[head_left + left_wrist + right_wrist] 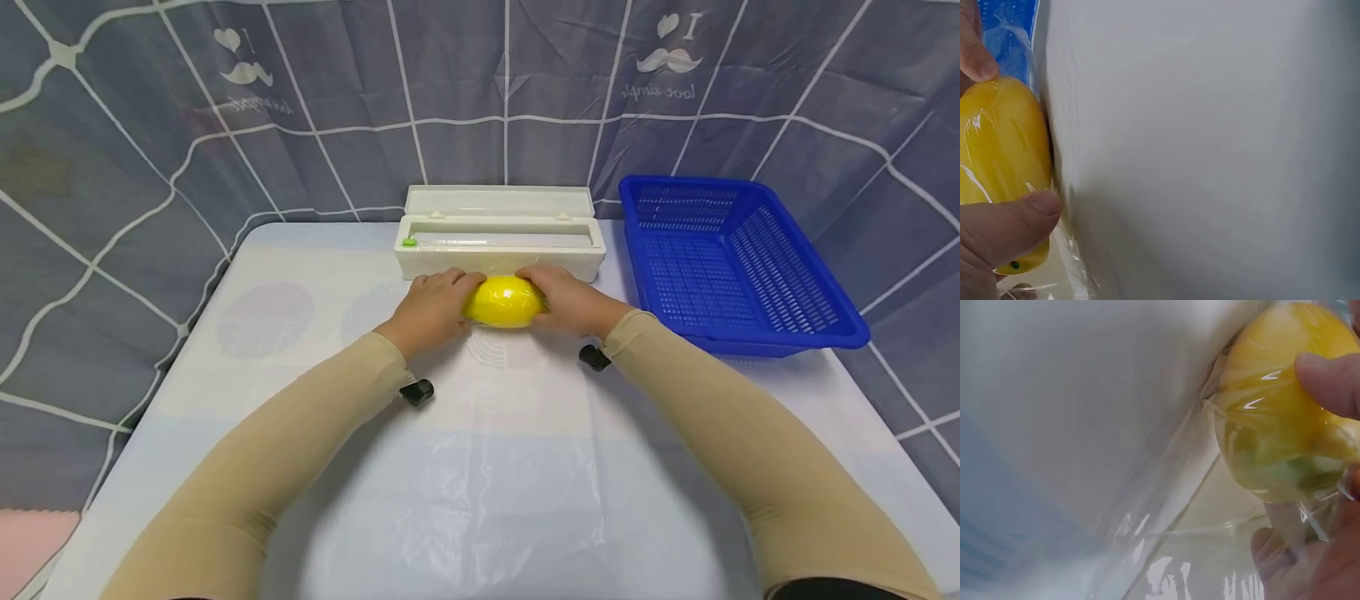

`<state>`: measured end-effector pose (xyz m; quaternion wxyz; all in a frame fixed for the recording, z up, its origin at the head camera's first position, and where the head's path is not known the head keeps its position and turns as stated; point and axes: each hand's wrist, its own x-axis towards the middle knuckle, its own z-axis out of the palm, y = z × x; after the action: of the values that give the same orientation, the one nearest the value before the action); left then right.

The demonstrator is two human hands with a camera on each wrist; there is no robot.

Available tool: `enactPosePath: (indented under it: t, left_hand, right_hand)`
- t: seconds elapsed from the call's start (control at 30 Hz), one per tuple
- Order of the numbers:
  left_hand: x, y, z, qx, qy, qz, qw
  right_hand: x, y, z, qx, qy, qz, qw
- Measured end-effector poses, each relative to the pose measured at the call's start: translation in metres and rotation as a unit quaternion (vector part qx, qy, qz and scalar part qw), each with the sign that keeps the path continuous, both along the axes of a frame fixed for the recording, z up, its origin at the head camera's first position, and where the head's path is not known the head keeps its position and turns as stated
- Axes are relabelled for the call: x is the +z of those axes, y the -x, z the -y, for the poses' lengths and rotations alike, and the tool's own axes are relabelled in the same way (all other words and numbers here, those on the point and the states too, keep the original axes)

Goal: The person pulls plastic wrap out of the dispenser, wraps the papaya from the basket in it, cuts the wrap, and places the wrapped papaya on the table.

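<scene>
Here, both hands clasp a film-wrapped yellow fruit at table centre.

The left hand curls round its nine o'clock end, the right hand round its three o'clock end; the yellow fruit sits on the table, touching the white wrap dispenser at twelve o'clock; a blue basket lies toward two o'clock.

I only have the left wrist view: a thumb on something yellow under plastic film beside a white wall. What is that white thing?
Observer: A white cling film dispenser box, lid open, on the table; the yellow fruit lies just in front of it.
Operator: Is the other hand on the fruit too?
Observer: Yes. The right hand holds its right end, the left hand its left end.
Operator: And that blue patch at the top?
Observer: A blue plastic basket, with nothing visible inside, right of the box.
</scene>
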<state>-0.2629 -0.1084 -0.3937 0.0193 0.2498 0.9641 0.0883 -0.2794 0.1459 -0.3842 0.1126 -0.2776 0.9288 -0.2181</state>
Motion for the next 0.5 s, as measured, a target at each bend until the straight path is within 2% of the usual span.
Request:
enactPosePath:
  t: [0.1, 0.23, 0.33, 0.43, 0.5]
  left_hand:
    - [-0.004, 0.006, 0.001, 0.000, -0.015, 0.000, 0.9999]
    - [-0.005, 0.013, 0.004, -0.003, -0.042, 0.026, 0.9988]
    - [-0.003, 0.018, 0.006, -0.004, -0.058, 0.052, 0.9969]
    - [-0.001, 0.024, 0.008, -0.012, -0.068, 0.070, 0.9952]
    - [0.000, 0.027, 0.010, -0.016, -0.072, 0.078, 0.9942]
  right_hand:
    - [0.001, 0.004, 0.000, 0.007, -0.001, 0.013, 1.000]
    - [0.004, 0.000, -0.001, -0.002, -0.014, 0.003, 1.000]
    - [0.008, -0.008, 0.002, -0.008, -0.030, -0.066, 0.997]
    - [0.009, -0.016, 0.009, 0.002, -0.061, -0.157, 0.986]
    - [0.008, -0.019, 0.014, 0.016, -0.083, -0.194, 0.977]
